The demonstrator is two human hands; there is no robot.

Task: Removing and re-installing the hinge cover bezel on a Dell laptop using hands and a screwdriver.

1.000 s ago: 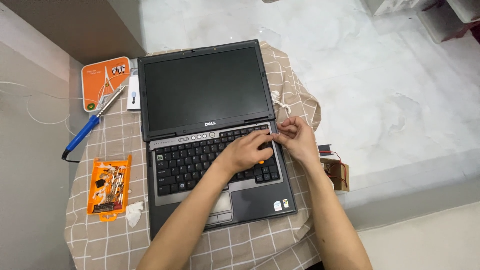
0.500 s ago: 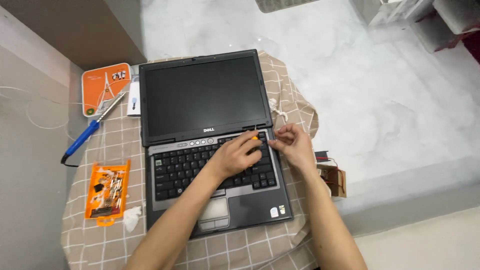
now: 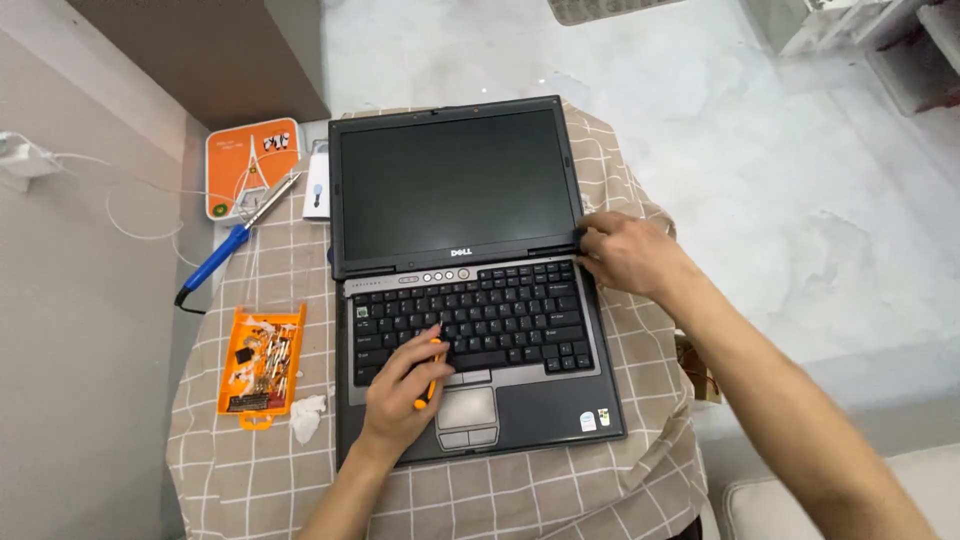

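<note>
Open laptop sits centred on the cloth-covered desk; left hand rests on its keyboard, fingers clamped on a small orange tool, while right hand grips the screen's lower right corner, fingers curled together.

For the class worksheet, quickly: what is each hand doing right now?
Left hand: closed around a slim orange tool, over the black laptop keyboard.
Right hand: resting at the grey laptop's right hinge corner; holding anything cannot be told.

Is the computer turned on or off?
It looks off. The laptop lies open, but its screen is all black, with no picture or glow.
</note>
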